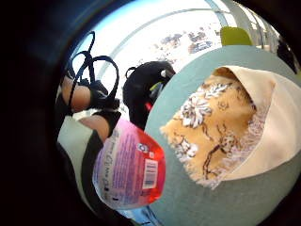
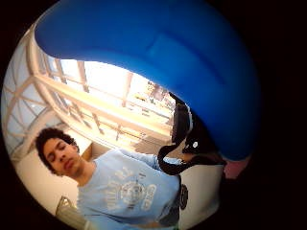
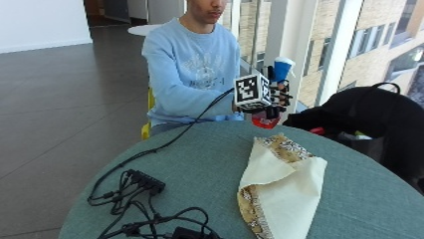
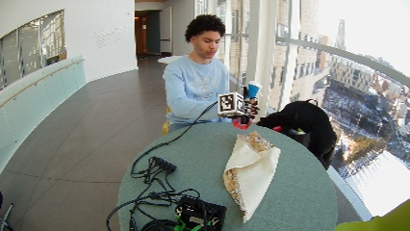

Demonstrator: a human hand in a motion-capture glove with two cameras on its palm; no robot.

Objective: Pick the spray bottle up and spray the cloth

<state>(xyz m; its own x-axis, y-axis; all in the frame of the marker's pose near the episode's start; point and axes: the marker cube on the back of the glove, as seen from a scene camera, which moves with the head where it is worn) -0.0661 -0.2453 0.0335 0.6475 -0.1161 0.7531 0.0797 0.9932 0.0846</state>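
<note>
right hand (image 3: 275,94) grips spray bottle (image 3: 279,74), held above tabletop (image 3: 199,164) edge | folded cloth (image 3: 281,181) lies flat, apart from bottle

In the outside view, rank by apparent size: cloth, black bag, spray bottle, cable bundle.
1. cloth
2. black bag, cropped at the frame edge, so unsure against the cloth
3. cable bundle
4. spray bottle, mostly hidden by the right hand

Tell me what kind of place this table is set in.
Probably an upper floor of an office or public building: tall windows overlook a city, a wide corridor curves away, and a round table stands by the glass.
</note>
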